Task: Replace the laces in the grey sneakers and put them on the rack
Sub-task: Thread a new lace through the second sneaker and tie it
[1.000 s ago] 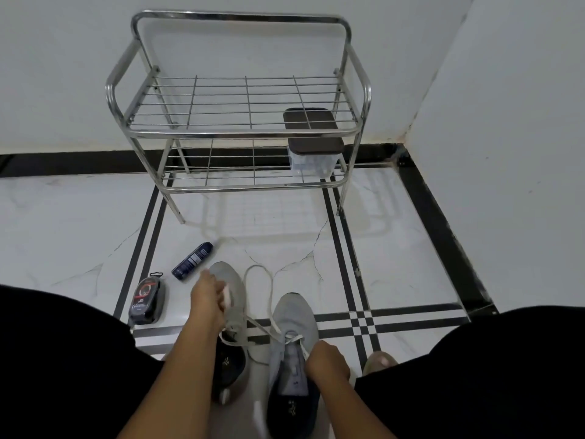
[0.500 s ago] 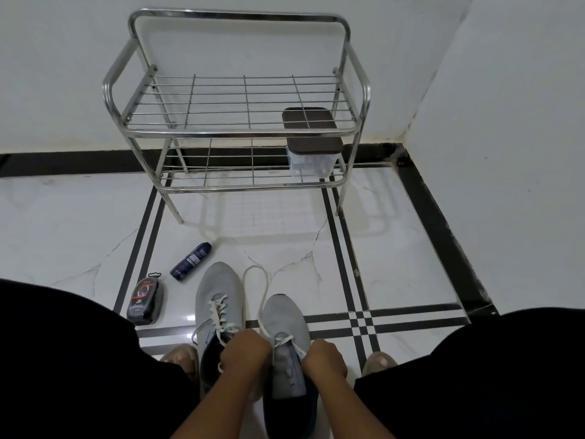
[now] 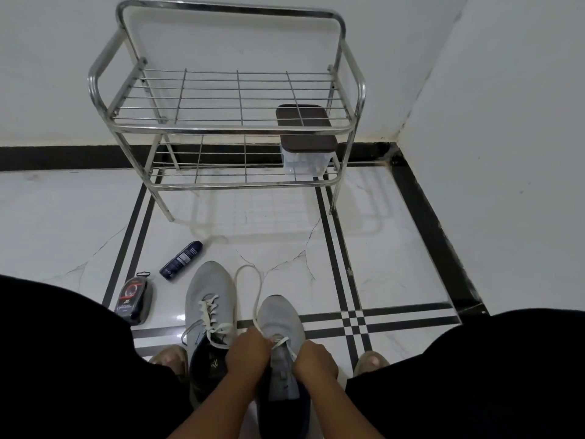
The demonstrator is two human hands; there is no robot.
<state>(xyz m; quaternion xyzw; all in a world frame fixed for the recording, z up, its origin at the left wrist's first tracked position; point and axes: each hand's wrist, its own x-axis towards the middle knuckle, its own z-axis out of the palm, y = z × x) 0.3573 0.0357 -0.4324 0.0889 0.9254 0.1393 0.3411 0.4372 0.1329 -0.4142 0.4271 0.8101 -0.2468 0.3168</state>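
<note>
Two grey sneakers stand side by side on the floor between my knees. The left sneaker [image 3: 210, 296] is threaded with a white lace. The right sneaker [image 3: 280, 321] has only its lowest eyelets threaded, and its white lace [image 3: 250, 280] loops out over the floor past the toe. My left hand [image 3: 248, 351] is closed on the lace at the left side of this shoe's tongue. My right hand [image 3: 315, 359] is closed on the lace at the right side. The steel rack [image 3: 234, 128] stands ahead against the wall.
A clear box with a dark lid [image 3: 305, 147] sits on the rack's lower shelf at the right. A dark spray can [image 3: 181, 260] and a black shoe-polish sponge [image 3: 134, 301] lie on the floor left of the sneakers. Walls meet in a corner at the right.
My left hand left the left sneaker and moved right to the right sneaker, closing on its lace. My right hand stayed on that shoe.
</note>
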